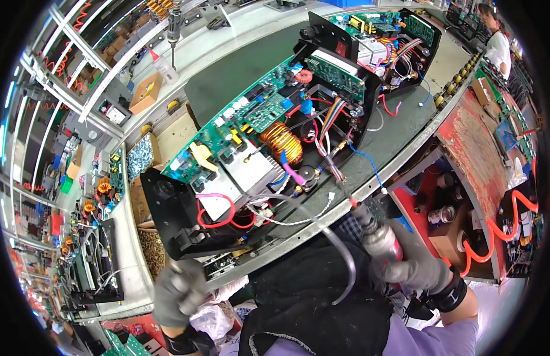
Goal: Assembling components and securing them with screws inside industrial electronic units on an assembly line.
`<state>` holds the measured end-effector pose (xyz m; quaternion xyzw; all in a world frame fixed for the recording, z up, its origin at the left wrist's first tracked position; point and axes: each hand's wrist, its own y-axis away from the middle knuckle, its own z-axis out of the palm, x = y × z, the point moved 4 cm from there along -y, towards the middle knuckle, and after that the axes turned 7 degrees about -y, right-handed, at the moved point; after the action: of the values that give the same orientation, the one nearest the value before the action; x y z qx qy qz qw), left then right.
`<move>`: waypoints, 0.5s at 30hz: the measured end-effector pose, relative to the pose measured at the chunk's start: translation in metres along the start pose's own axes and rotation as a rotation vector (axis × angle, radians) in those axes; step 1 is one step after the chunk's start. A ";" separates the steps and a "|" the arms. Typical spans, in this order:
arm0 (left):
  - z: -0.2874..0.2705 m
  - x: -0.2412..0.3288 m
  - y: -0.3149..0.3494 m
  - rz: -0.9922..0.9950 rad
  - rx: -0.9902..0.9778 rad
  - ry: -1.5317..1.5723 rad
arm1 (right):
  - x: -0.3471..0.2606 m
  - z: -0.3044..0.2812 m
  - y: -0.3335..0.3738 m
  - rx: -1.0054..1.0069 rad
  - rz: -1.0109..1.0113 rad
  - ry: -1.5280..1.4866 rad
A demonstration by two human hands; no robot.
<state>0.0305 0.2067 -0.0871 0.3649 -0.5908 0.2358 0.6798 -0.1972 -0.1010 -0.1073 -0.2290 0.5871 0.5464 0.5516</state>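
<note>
My right hand (408,258), in a grey glove with a black wrist strap, is wrapped round a power screwdriver (380,238). Its bit points up toward the bench edge. My left hand (181,293), also gloved, is smeared by motion beside a box of small brass-coloured screws (156,252), so its fingers are unclear. In front of me lies an open electronic unit (227,172) with black end panels. It carries a green circuit board (257,110), a copper-wound coil (282,142), silver heat sinks (230,178) and loose wires. A clear tube (340,246) hangs over its near side.
A second similar unit (399,44) stands behind, at the far right. Another driver (173,29) hangs over the bench near a white bottle (163,66). A box of silver parts (143,154) sits left. On the right are a red cabinet (464,139), a coiled red hose (494,234) and another person (498,47).
</note>
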 end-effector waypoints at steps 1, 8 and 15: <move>0.024 0.000 -0.003 -0.068 -0.237 0.156 | -0.001 -0.004 0.002 -0.035 -0.017 0.033; 0.160 -0.008 -0.083 -0.015 -0.418 -0.296 | -0.007 -0.028 0.004 -0.146 -0.196 0.440; 0.232 -0.031 -0.132 -0.349 -0.413 0.269 | 0.018 -0.052 -0.006 -0.075 -0.008 0.218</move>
<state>-0.0226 -0.0513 -0.1378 0.2805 -0.4594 0.0365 0.8420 -0.2177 -0.1432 -0.1366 -0.3099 0.6218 0.5378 0.4776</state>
